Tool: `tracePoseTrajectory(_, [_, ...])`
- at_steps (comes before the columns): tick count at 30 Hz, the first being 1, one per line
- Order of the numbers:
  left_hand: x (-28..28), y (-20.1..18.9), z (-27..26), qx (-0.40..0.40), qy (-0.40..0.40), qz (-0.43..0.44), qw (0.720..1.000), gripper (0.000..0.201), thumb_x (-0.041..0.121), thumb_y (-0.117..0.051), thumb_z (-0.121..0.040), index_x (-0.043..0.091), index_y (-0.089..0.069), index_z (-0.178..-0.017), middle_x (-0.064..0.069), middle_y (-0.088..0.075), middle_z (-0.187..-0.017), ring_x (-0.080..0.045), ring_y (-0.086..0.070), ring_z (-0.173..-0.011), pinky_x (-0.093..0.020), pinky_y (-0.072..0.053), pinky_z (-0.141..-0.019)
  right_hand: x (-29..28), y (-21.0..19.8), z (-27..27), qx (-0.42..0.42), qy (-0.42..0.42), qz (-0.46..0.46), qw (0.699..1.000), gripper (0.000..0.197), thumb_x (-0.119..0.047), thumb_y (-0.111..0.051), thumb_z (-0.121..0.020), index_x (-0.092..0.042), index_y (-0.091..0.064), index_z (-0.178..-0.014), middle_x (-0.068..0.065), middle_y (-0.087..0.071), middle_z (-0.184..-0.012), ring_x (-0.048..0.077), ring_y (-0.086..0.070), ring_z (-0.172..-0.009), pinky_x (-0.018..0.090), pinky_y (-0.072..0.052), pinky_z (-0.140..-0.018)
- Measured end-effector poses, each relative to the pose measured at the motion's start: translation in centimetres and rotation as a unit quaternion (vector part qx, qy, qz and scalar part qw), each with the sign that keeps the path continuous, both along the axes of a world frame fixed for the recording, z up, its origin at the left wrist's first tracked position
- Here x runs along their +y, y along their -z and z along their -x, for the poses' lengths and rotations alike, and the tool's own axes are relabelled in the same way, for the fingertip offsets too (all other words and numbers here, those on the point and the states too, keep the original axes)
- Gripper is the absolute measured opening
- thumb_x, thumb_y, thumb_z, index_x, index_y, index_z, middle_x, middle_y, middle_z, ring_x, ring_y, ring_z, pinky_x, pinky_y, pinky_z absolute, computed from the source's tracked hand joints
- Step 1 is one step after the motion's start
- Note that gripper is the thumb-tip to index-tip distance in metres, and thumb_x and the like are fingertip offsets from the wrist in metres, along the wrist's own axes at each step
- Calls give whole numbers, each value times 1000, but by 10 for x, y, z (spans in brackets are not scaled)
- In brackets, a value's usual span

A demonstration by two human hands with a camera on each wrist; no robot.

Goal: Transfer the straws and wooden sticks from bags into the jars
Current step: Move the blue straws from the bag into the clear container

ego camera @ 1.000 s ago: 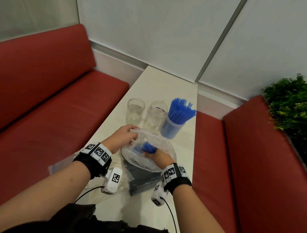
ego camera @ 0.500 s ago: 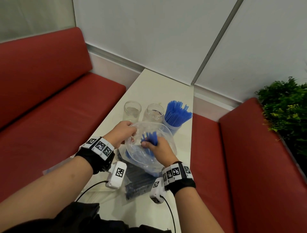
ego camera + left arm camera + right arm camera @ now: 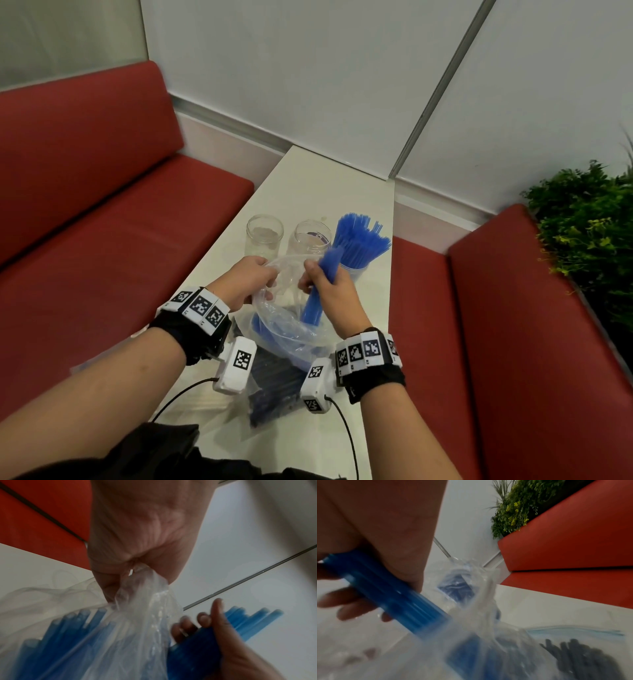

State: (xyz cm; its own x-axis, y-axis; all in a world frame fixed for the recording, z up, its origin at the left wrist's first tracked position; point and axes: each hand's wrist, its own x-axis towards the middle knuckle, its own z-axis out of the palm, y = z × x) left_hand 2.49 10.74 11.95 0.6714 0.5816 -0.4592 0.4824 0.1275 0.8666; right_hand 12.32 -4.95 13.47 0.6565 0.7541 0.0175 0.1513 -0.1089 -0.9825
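At the centre of the head view, just in front of the two empty glass jars (image 3: 263, 236), the right hand (image 3: 334, 291) is wrapped around a bundle of blue straws (image 3: 320, 287), which now stands mostly clear of the clear plastic bag (image 3: 287, 325); a second ago that bundle was still deep inside the bag, and half a second ago only its tips showed above the rim. The left hand (image 3: 248, 282) pinches the bag's mouth as before, holding it open and steady. I take it the draw-out is nearly finished and the carry to a jar comes next, probably the third jar (image 3: 352, 263) at the right of the row, already fanned full of blue straws. The bundle's lower end still dips into the bag, so it could drag the plastic along. The left wrist view shows what the head view cannot: the plastic gathered tight between thumb and curled fingers of the left hand (image 3: 137, 536), and more straws lying inside the bag at lower left. The right wrist view, blurred, shows the right hand's fingers (image 3: 351, 601) curled under the bundle, and at lower right a second zip bag of dark sticks (image 3: 582, 655) lying on the white surface (image 3: 547, 601), untouched.
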Motion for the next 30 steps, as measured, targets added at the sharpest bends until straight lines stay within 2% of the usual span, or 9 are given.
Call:
tracePoseTrajectory(3, [3, 3, -5, 8, 1, -6, 1000, 13, 14, -54, -95, 14, -66, -102, -8, -66, -93, -16, -63, -53, -23, -51, -51, 0, 14, 1, 28, -30, 28, 999, 26, -34, -59, -100, -12, -58, -85, 4, -55, -69, 19, -54, -68, 36, -50, -75])
tracePoseTrajectory(5, [6, 5, -6, 18, 6, -4, 1000, 15, 10, -53, -94, 13, -65, -103, -9, -66, -96, -18, -63, -56, -25, -50, -54, 2, 0, -7, 33, -39, 3, 999, 26, -36, -62, -99, -17, -57, -81, 3, -52, -66, 18, -51, -65, 36, -49, -71])
tracePoseTrajectory(9, [11, 7, -8, 37, 25, 6, 999, 21, 7, -51, -94, 8, -64, -110, -11, -64, -99, -17, -60, -54, -26, -48, -56, 9, -79, -48, 15, -32, -93, 995, 28, -44, -67, -92, -28, -63, -70, 1, -55, -62, 21, -55, -61, 39, -54, -71])
tracePoseTrajectory(13, [14, 8, -10, 50, 41, 15, 998, 21, 10, -51, -96, 11, -63, -113, -9, -64, -98, -16, -60, -54, -24, -48, -53, 11, -138, -113, 38, 28, -189, 981, 26, -46, -75, -87, -23, -64, -82, -1, -51, -62, 18, -52, -57, 35, -52, -64])
tracePoseTrajectory(16, [17, 11, -11, 58, 41, 19, 997, 21, 12, -52, -98, 12, -63, -115, -9, -63, -99, -16, -60, -55, -23, -47, -51, 14, -119, -150, 10, 95, -140, 986, 36, -47, -79, -82, -17, -59, -85, 1, -55, -62, 18, -54, -56, 36, -51, -63])
tracePoseTrajectory(19, [19, 15, -12, 62, 37, 23, 997, 18, 13, -53, -98, 12, -63, -114, -9, -64, -101, -16, -61, -56, -24, -48, -54, 22, -70, -165, -11, 122, -39, 992, 34, -46, -75, -86, -19, -58, -76, 2, -58, -61, 21, -53, -57, 36, -47, -64])
tracePoseTrajectory(22, [21, 18, -15, 66, 43, 20, 997, 16, 16, -54, -99, 12, -64, -111, -9, -65, -100, -15, -61, -54, -24, -48, -54, 31, -38, -173, -41, 132, 11, 990, 43, -48, -73, -87, -11, -58, -74, 7, -57, -61, 16, -50, -54, 27, -45, -58])
tracePoseTrajectory(25, [22, 19, -17, 73, 56, 16, 996, 17, 12, -53, -96, 12, -65, -107, -10, -68, -103, -14, -63, -52, -23, -49, -51, 41, -41, -183, -57, 153, 0, 987, 43, -49, -73, -86, -10, -59, -76, 5, -57, -62, 12, -50, -52, 22, -44, -55])
tracePoseTrajectory(30, [25, 21, -18, 85, 74, 16, 993, 28, 2, -50, -87, 12, -67, -107, -11, -71, -109, -17, -65, -56, -24, -50, -51, 51, -52, -196, -64, 191, -74, 977, 37, -51, -77, -81, -22, -57, -69, 2, -57, -63, 16, -53, -60, 27, -48, -59])
